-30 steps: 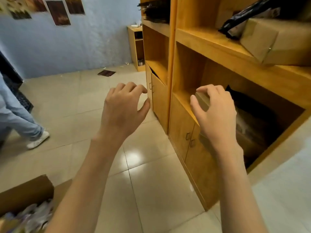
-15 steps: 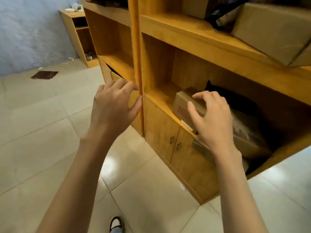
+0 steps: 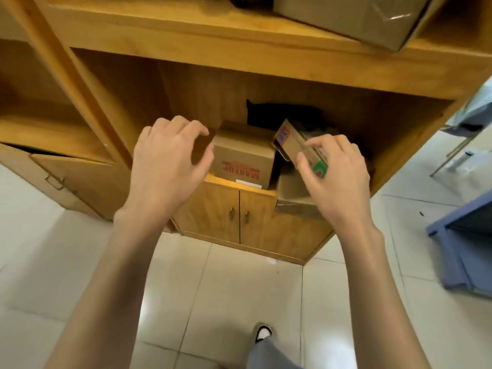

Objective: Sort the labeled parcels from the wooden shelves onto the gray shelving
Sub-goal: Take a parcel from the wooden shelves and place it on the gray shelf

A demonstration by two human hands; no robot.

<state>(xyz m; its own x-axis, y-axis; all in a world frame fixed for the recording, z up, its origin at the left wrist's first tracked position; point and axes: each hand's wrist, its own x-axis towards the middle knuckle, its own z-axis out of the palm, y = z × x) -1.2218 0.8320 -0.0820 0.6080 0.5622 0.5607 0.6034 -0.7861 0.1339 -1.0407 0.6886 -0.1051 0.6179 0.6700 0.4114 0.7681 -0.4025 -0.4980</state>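
A small cardboard box (image 3: 243, 158) with red lettering and a white label stands at the front of the lower wooden shelf (image 3: 231, 182). My left hand (image 3: 167, 161) hovers just left of it, fingers curved, holding nothing. My right hand (image 3: 332, 171) grips a slim brown carton (image 3: 292, 141) with a blue and red sticker at one end and a green mark by my thumb; the carton is tilted and lifted above a larger taped parcel (image 3: 292, 193). A black bag (image 3: 277, 113) lies at the back of the shelf.
A big cardboard box (image 3: 354, 17) overhangs the wooden shelf above. Cabinet doors (image 3: 239, 214) sit below the lower shelf. A drawer (image 3: 66, 174) hangs ajar at left. A blue frame (image 3: 460, 241) stands on the tiled floor at right. My shoe (image 3: 263, 332) shows below.
I have stepped closer and now face the shelf square on. My right hand has taken hold of the slim carton and raised it; my left hand has moved up beside the lettered box.
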